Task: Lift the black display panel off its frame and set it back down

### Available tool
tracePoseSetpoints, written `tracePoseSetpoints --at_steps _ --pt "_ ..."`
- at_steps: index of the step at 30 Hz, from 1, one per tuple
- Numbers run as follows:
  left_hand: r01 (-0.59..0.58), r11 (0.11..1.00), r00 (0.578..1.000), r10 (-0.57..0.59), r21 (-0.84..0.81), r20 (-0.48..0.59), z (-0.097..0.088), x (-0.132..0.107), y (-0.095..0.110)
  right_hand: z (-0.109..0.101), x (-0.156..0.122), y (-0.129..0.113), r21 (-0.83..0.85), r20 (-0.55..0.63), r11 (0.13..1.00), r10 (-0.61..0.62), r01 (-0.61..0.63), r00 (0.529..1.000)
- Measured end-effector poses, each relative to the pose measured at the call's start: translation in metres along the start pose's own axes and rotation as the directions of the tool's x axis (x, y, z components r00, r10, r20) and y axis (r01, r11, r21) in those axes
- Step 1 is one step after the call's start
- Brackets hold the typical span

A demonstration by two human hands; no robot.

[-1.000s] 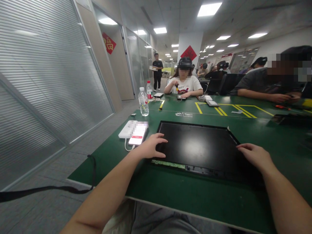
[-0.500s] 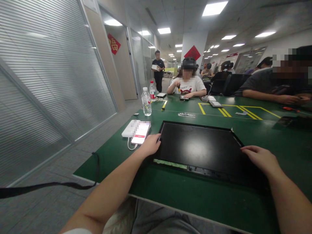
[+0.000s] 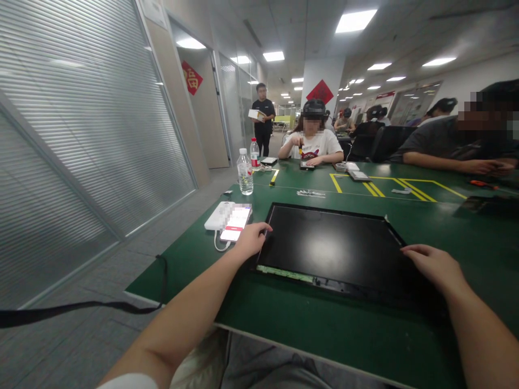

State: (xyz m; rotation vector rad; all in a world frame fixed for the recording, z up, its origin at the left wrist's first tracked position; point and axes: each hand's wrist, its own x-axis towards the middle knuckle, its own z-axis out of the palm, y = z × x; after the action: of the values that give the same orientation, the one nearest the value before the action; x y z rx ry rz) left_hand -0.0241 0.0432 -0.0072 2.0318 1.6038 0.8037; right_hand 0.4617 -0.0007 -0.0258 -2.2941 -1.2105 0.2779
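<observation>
A flat black display panel (image 3: pixel 332 246) lies on the green table (image 3: pixel 308 329) in front of me, with a strip of green circuit board along its near edge. My left hand (image 3: pixel 251 239) rests at the panel's left edge, fingers curled against it. My right hand (image 3: pixel 436 266) lies flat on the panel's right side, fingers stretched out. Neither hand lifts the panel.
A lit phone (image 3: pixel 235 223) on a white power bank (image 3: pixel 218 215) sits just left of my left hand, with a water bottle (image 3: pixel 245 172) behind. Other people work at the far and right sides of the table. A black strap (image 3: pixel 81 309) hangs off the left table edge.
My left hand slid from on top of the panel's left corner out to its left edge. My right hand stayed on the right side. The view shifted slightly.
</observation>
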Motion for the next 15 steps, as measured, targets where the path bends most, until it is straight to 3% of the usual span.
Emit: tracePoseSetpoints --at_steps 3,7,15 --pt "0.081 0.962 0.993 -0.099 -0.260 -0.058 0.002 0.003 -0.003 0.001 0.002 0.002 0.004 -0.005 1.000 -0.001 0.001 1.000" --pt "0.158 0.754 0.970 -0.238 -0.638 -0.041 0.006 0.006 -0.002 0.002 0.004 0.003 0.001 -0.019 1.000 0.013 -0.013 1.000" --pt "0.233 0.465 0.916 -0.399 -0.854 0.033 0.015 0.010 -0.003 0.003 0.006 0.004 0.016 -0.008 0.998 0.053 -0.053 0.999"
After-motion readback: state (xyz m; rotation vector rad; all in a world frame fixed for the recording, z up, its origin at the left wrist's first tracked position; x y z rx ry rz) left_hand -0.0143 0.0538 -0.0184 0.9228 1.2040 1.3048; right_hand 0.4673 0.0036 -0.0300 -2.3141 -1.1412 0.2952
